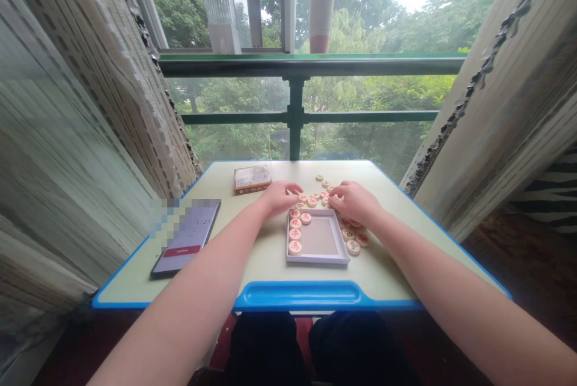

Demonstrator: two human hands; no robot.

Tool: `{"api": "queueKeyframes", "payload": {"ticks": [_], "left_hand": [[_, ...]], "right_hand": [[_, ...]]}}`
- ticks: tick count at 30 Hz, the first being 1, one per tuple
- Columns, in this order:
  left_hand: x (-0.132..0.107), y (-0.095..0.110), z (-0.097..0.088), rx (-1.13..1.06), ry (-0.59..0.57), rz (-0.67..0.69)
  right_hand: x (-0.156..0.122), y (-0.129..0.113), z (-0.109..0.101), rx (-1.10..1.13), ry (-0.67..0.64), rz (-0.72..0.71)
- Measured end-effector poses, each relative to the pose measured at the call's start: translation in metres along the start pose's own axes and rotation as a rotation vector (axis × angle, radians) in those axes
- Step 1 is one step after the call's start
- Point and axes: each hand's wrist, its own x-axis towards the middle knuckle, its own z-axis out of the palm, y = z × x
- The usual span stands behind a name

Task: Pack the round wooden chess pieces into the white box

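A shallow white box tray (319,258) lies on the table in front of me. Down its left side runs a column of round xiangqi pieces (295,234) with red characters, and one more piece (306,218) sits beside the column's top. My left hand (280,197) is just beyond the tray's far left corner, fingers apart, its tips by a loose piece (303,198). Over the loose pieces at the far right corner, my right hand (355,201) reaches with bent, parted fingers; its palm side is hidden. More loose pieces (353,247) lie along the tray's right side.
A patterned box lid (252,178) rests at the back left. On the left a phone (192,235) with a lit screen lies flat. The folding table (243,254) has a blue edge and a blue front groove (302,294). Curtains (148,103) and a green railing (296,115) stand around it.
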Motion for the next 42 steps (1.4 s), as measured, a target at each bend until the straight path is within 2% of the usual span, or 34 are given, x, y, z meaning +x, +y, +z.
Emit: {"api": "queueKeyframes", "payload": {"ticks": [6,19,26,42], "left_hand": [[-0.0008,0.0016,0.0017,-0.040,-0.107,0.029],[0.0000,0.0004,0.0005,0.064,-0.042,0.010],[0.0005,-0.0028,-0.0012,0.067,-0.151,0.026],[0.0049,-0.0071,0.0031,0.174,-0.050,0.029]], "right_hand": [[0.0010,0.0004,0.0021,0.062,-0.005,0.004],[0.0053,0.0021,0.0069,0.115,-0.050,0.018],[0.0039,-0.0024,0.0035,0.189,-0.076,0.035],[0.0055,-0.0012,0.0085,0.235,-0.045,0.020]]}}
